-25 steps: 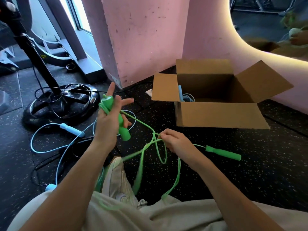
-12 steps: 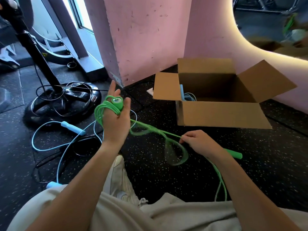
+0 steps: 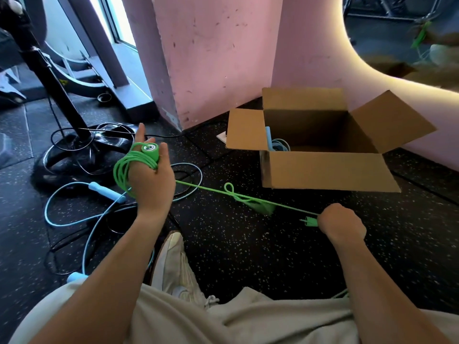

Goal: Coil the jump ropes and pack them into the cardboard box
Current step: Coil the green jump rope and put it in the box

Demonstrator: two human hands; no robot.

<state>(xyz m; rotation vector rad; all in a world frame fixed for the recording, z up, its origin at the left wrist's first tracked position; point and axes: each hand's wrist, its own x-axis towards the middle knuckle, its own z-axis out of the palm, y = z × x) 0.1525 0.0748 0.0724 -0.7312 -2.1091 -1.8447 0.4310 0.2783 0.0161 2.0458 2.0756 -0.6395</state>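
My left hand (image 3: 151, 180) holds one green handle (image 3: 150, 150) end-up, with several turns of the green jump rope (image 3: 121, 170) wound around it. The rope runs taut to the right, with a small loop and a tangle (image 3: 244, 198) in mid-span. My right hand (image 3: 341, 225) grips the other green handle (image 3: 311, 221) low above the floor. An open cardboard box (image 3: 327, 170) stands behind the rope, and a coiled light-blue rope (image 3: 279, 145) lies in its left corner. Another light-blue jump rope (image 3: 104, 192) lies loose on the floor to the left.
A pink pillar (image 3: 206, 58) rises behind the box. A black stand base (image 3: 82, 155) with black cables sits at the left. My shoe (image 3: 173, 266) and grey trouser legs fill the bottom. The floor is black speckled rubber.
My right hand slid along the green rope to its far handle and pulled right, drawing the rope taut. More turns sit around my left hand. The hanging loops have shrunk to a small tangle.
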